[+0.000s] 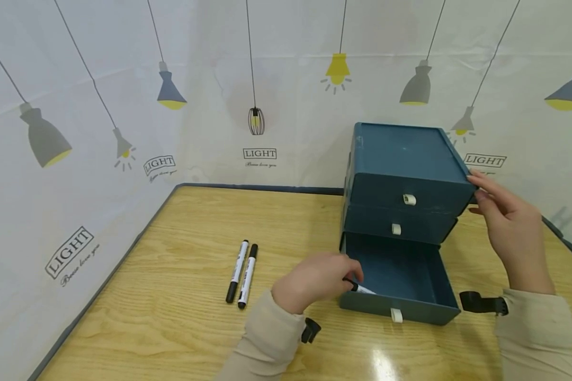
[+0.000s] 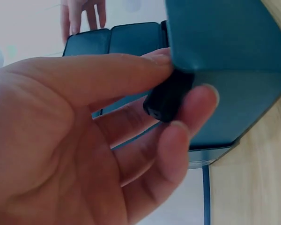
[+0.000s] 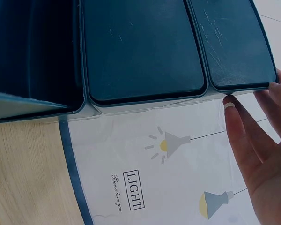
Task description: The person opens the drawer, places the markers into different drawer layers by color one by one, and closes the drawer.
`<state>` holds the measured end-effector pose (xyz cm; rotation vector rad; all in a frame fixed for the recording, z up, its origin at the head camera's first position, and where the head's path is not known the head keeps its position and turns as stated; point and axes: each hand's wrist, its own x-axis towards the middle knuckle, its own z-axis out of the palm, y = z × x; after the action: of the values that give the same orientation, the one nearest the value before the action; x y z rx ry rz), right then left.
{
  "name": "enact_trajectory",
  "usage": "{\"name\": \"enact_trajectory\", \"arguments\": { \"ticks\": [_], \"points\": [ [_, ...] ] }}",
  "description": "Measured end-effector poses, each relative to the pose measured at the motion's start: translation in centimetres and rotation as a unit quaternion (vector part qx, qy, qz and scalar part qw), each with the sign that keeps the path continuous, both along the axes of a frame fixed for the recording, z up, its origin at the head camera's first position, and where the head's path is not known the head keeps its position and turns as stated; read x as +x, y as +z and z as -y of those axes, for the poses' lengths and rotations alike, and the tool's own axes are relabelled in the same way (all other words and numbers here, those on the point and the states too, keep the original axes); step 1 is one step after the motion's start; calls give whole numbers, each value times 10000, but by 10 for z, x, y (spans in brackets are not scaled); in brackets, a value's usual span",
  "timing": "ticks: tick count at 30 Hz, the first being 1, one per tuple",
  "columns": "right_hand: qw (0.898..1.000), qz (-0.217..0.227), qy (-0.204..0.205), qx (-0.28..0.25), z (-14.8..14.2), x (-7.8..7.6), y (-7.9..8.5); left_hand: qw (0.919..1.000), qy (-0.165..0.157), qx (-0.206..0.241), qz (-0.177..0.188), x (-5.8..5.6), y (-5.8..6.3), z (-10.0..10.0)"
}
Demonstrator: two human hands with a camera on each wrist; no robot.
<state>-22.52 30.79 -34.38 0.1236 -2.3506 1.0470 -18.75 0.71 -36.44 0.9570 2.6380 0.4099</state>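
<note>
My left hand [image 1: 316, 280] is over the left front corner of the pulled-out bottom drawer [image 1: 424, 312]. Its thumb and fingers pinch the black-capped end of a white marker [image 1: 365, 290], whose body reaches into the drawer. In the left wrist view the black cap [image 2: 166, 101] shows between thumb and fingers beside the drawer wall. At the upper right of the blue drawer unit [image 1: 405, 151], my right hand [image 1: 515, 222] touches the front corner and side with extended fingers. The right wrist view shows those fingers [image 3: 239, 136] against the unit's side.
Two more white markers [image 1: 238, 271] with black caps lie side by side on the wooden table [image 1: 181, 317], left of the unit. The upper two drawers, with small white pull tabs [image 1: 409, 200], are closed. A lamp-printed cloth [image 1: 295, 106] stands behind and left.
</note>
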Motion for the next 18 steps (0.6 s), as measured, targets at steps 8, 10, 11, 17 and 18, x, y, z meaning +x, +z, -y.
{"name": "enact_trajectory", "arguments": {
  "ticks": [8,10,11,17,18],
  "points": [
    [10000,24,-23,16,0,0,0,9998,-7,183,37,0,-6,-1],
    [10000,25,-34,25,0,0,0,9998,-28,210,13,0,-7,-2],
    [10000,23,-33,29,0,0,0,9998,-41,214,-13,0,-8,-2],
    [10000,13,-3,-1,0,1,0,9997,4,224,-14,0,-9,-5],
    [10000,15,-1,-3,0,1,0,9997,36,238,32,0,-9,-5]
  ]
}}
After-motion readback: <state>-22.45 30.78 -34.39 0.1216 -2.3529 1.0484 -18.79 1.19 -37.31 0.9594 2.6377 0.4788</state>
